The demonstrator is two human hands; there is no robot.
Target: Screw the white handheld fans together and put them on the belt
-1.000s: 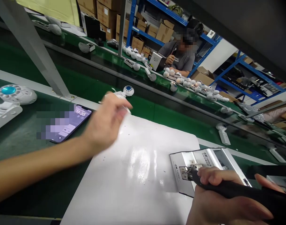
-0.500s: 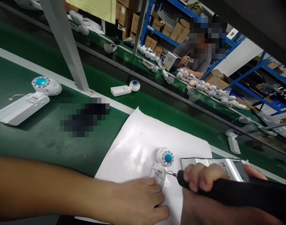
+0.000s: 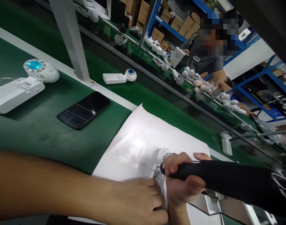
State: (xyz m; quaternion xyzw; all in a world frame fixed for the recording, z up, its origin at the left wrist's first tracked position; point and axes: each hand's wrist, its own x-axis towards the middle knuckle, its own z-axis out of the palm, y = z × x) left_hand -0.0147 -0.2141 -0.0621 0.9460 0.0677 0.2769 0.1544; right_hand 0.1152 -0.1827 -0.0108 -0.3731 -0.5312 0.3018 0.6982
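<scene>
My left hand (image 3: 140, 200) is closed around the lower part of a small white fan-like device (image 3: 164, 153) lying on a white sheet (image 3: 126, 147). Its round, slotted head points away from me, and the body by the joint lies open with fittings showing. My right hand (image 3: 182, 184) grips a black electric screwdriver (image 3: 227, 179), held low and nearly level from the right. The front of the screwdriver is over the open joint; whether the bit touches a screw is not clear. My right fingers partly cover the device's head.
On the green bench lie a black phone (image 3: 84, 110) and a larger white fan-like device (image 3: 41, 72) at left. Another device (image 3: 120, 77) is on the green strip beyond. A metal post (image 3: 71, 43) rises at left. Across the line, a co-worker (image 3: 210, 62) sits behind several white units.
My right hand has brought the screwdriver left, from beside the device to over its joint. My left hand keeps its hold. The view has shifted slightly, and the co-worker's hands have moved.
</scene>
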